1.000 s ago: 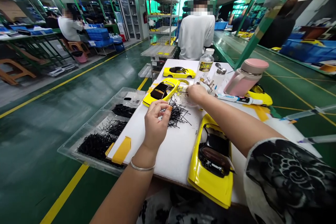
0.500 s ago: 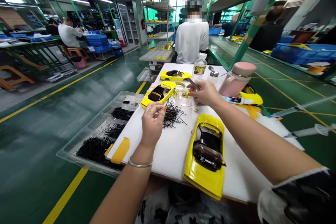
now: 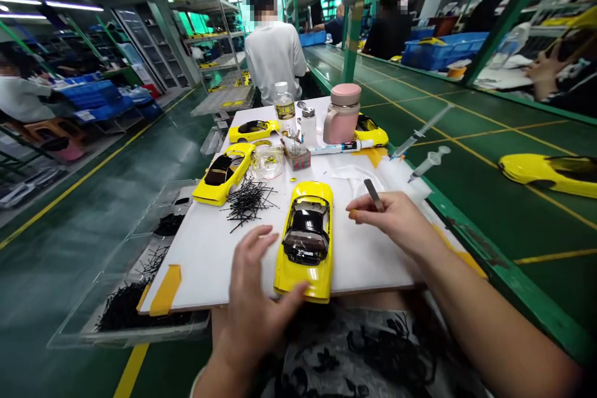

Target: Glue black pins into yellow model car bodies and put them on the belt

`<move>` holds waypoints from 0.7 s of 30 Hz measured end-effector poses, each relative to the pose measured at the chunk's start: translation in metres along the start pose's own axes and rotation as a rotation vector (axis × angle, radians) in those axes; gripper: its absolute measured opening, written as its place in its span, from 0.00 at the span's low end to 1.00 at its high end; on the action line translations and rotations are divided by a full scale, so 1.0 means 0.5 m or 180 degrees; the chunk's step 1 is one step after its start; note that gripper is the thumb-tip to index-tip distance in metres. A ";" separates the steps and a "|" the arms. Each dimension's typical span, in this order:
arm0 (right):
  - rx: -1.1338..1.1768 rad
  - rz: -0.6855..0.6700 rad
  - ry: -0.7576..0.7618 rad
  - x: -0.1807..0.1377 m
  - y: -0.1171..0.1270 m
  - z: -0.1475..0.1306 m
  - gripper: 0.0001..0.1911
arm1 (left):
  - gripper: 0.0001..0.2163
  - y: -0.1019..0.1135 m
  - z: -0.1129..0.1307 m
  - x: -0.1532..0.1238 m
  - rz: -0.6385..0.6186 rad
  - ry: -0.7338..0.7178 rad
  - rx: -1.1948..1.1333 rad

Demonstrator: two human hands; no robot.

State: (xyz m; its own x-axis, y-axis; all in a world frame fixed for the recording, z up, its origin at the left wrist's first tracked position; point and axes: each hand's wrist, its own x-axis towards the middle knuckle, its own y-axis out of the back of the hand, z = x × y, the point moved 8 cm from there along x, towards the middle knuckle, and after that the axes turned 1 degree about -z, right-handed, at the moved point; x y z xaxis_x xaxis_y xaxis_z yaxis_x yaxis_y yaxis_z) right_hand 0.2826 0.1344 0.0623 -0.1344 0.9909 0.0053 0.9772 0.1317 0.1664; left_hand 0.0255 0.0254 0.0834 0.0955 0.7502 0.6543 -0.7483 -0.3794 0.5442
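A yellow toy car shell with dark window parts lies near the front edge of the white board. My left hand, slightly blurred, is open at its left, fingers spread and thumb over or against the near end; whether it touches I cannot tell. To the right of the shell, my right hand is closed on metal tweezers, their grip end pointing up and away. Beyond my left hand lies a heap of thin black sticks. The tweezers' tips are hidden by my fingers.
More yellow shells stand at the back left, beside a small plastic bag. A bottle, a pink flask and a marker are farther back. Syringes are at right. A clear tray holds black parts.
My view has turned right. My left hand has left the black sticks and opened beside the near shell. My right hand has come back from the bag to the shell's right, still holding the tweezers.
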 end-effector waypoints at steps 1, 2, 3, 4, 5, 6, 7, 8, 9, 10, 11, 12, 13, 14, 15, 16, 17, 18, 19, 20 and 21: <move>0.0199 -0.0054 -0.0163 -0.019 0.000 0.024 0.17 | 0.36 -0.021 0.034 -0.022 -0.0156 -0.0203 0.0281; 0.0376 -0.0123 -0.0299 -0.036 -0.004 0.044 0.18 | 0.40 -0.043 0.056 -0.039 -0.0321 -0.0289 0.0517; 0.0538 -0.0190 -0.0405 -0.050 -0.010 0.061 0.19 | 0.42 -0.063 0.071 -0.052 -0.0432 -0.0319 0.0734; 0.0669 -0.0260 -0.0479 -0.060 -0.017 0.073 0.20 | 0.43 -0.079 0.078 -0.059 -0.0515 -0.0291 0.0922; 0.0758 -0.0320 -0.0512 -0.067 -0.025 0.080 0.20 | 0.42 -0.092 0.078 -0.062 -0.0582 -0.0211 0.1071; 0.0783 -0.0368 -0.0501 -0.071 -0.031 0.083 0.20 | 0.42 -0.101 0.075 -0.061 -0.0634 -0.0104 0.1168; 0.0734 -0.0384 -0.0440 -0.073 -0.035 0.082 0.18 | 0.43 -0.106 0.069 -0.058 -0.0684 0.0026 0.1200; 0.0643 -0.0349 -0.0347 -0.072 -0.037 0.079 0.17 | 0.44 -0.107 0.062 -0.054 -0.0732 0.0168 0.1166; 0.0539 -0.0275 -0.0246 -0.070 -0.036 0.074 0.15 | 0.46 -0.105 0.053 -0.050 -0.0764 0.0324 0.1082; 0.0447 -0.0178 -0.0154 -0.068 -0.034 0.069 0.13 | 0.47 -0.100 0.044 -0.047 -0.0774 0.0487 0.0978; 0.0393 -0.0078 -0.0088 -0.066 -0.032 0.064 0.12 | 0.49 -0.093 0.035 -0.044 -0.0767 0.0643 0.0879; 0.0390 -0.0003 -0.0053 -0.064 -0.032 0.060 0.12 | 0.50 -0.084 0.025 -0.043 -0.0734 0.0781 0.0785; 0.0436 0.0030 -0.0045 -0.062 -0.034 0.057 0.12 | 0.51 -0.074 0.015 -0.041 -0.0675 0.0904 0.0683; 0.0509 0.0024 -0.0053 -0.060 -0.039 0.054 0.12 | 0.51 -0.065 0.005 -0.041 -0.0610 0.1021 0.0556; 0.0577 -0.0002 -0.0058 -0.059 -0.045 0.051 0.13 | 0.51 -0.057 -0.005 -0.041 -0.0547 0.1134 0.0396; 0.0637 -0.0039 -0.0066 -0.058 -0.051 0.048 0.14 | 0.51 -0.051 -0.015 -0.042 -0.0485 0.1239 0.0209; 0.0687 -0.0074 -0.0072 -0.057 -0.058 0.045 0.14 | 0.50 -0.046 -0.025 -0.043 -0.0424 0.1350 0.0014; 0.0725 -0.0107 -0.0076 -0.055 -0.065 0.043 0.15 | 0.49 -0.042 -0.034 -0.045 -0.0366 0.1463 -0.0166; 0.0761 -0.0142 -0.0084 -0.055 -0.071 0.042 0.16 | 0.49 -0.039 -0.041 -0.046 -0.0322 0.1556 -0.0314; 0.0801 -0.0186 -0.0104 -0.054 -0.078 0.042 0.16 | 0.48 -0.038 -0.046 -0.047 -0.0283 0.1626 -0.0430; 0.0851 -0.0243 -0.0142 -0.053 -0.085 0.043 0.17 | 0.48 -0.036 -0.048 -0.047 -0.0249 0.1678 -0.0518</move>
State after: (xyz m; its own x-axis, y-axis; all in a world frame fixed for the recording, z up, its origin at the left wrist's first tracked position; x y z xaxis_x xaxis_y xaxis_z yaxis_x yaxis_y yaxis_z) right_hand 0.2482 0.1029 0.0339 -0.2077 0.9773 -0.0415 0.9740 0.2026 -0.1014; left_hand 0.0209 0.0275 0.0454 -0.1553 0.9580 0.2410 -0.8478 -0.2545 0.4652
